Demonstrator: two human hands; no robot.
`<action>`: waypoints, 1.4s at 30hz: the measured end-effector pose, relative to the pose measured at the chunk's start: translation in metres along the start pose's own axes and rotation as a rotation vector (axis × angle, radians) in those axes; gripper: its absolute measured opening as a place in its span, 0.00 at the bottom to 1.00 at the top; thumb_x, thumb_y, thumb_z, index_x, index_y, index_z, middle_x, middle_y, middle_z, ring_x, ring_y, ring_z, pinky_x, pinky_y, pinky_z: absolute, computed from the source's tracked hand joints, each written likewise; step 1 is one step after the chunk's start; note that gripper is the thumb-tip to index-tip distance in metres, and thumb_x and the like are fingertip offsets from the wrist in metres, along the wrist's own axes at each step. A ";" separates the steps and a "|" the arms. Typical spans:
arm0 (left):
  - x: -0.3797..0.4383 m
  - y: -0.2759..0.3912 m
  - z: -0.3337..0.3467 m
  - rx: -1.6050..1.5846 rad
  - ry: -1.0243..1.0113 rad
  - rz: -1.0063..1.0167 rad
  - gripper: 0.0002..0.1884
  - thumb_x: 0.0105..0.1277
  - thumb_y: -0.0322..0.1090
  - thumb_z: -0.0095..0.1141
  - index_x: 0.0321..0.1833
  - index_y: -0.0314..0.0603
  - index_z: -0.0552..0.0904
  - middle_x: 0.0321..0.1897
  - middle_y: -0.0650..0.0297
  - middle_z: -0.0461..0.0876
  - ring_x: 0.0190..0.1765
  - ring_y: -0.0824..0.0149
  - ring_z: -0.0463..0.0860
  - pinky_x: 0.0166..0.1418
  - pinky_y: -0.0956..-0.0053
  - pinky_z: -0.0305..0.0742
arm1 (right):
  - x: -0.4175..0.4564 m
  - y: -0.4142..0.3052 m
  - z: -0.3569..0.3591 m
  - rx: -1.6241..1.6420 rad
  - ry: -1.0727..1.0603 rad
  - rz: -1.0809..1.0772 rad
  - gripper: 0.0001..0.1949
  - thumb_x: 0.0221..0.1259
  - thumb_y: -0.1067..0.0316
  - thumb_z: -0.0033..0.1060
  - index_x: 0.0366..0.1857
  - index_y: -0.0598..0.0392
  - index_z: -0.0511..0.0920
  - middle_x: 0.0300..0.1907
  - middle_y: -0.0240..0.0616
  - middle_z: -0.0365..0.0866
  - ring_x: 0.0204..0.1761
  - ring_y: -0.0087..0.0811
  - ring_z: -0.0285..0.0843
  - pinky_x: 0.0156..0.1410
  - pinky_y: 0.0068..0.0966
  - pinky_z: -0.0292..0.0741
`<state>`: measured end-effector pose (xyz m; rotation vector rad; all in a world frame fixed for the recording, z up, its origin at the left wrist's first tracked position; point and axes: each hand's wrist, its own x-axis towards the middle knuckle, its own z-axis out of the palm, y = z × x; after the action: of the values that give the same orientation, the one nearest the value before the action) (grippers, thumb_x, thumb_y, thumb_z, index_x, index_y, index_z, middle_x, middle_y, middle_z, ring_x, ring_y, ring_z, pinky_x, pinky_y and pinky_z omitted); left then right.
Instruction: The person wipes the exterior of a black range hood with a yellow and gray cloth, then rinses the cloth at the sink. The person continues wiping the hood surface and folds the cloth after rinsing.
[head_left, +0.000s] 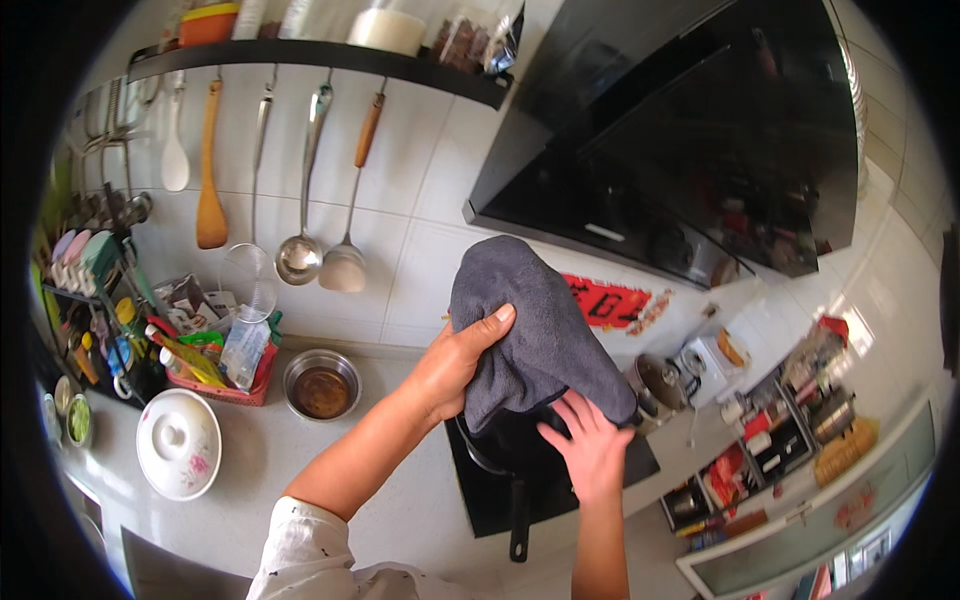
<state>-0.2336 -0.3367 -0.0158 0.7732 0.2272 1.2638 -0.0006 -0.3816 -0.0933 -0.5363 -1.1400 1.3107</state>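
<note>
A dark grey cloth (525, 315) is held up in front of me over the black stove (480, 502). My left hand (457, 367) grips it, with the thumb pressed on its near face and the other fingers hidden behind. My right hand (589, 442) is at the cloth's lower right edge, fingers spread; the fingertips reach up to the cloth, and whether they touch it I cannot tell. Beneath the hands sits a black pan, its handle (518, 525) pointing towards me. The cloth hides part of the pan.
A black range hood (675, 135) juts out at upper right. Left on the counter stand a metal bowl (322, 384) with brown contents, a lidded white pot (180, 442) and a red basket (255, 386) of packets. Utensils, including a ladle (298, 259), hang under a black shelf (315, 60).
</note>
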 end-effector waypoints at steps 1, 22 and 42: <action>-0.001 -0.001 -0.005 -0.012 -0.024 -0.055 0.28 0.69 0.44 0.56 0.64 0.31 0.68 0.56 0.54 0.77 0.56 0.61 0.79 0.61 0.66 0.75 | 0.017 0.008 0.015 0.187 -0.008 0.060 0.41 0.64 0.35 0.44 0.73 0.54 0.54 0.73 0.45 0.56 0.74 0.44 0.52 0.72 0.50 0.59; 0.011 0.050 -0.122 0.449 0.062 0.220 0.09 0.71 0.38 0.51 0.42 0.39 0.80 0.42 0.62 0.84 0.50 0.71 0.79 0.57 0.73 0.70 | 0.115 -0.146 0.252 -0.702 0.333 -1.153 0.16 0.55 0.77 0.63 0.49 0.59 0.79 0.44 0.37 0.83 0.44 0.28 0.82 0.55 0.24 0.76; -0.043 -0.086 -0.196 0.113 0.099 -0.091 0.10 0.71 0.35 0.52 0.41 0.36 0.81 0.35 0.60 0.84 0.40 0.69 0.82 0.50 0.74 0.76 | 0.269 -0.294 0.292 -3.005 0.587 -1.151 0.18 0.47 0.73 0.58 0.47 0.51 0.81 0.63 0.41 0.73 0.67 0.45 0.66 0.66 0.57 0.57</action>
<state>-0.2901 -0.3063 -0.2251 0.7890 0.4122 1.2116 -0.1547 -0.2842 0.3664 1.5317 1.4821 2.4033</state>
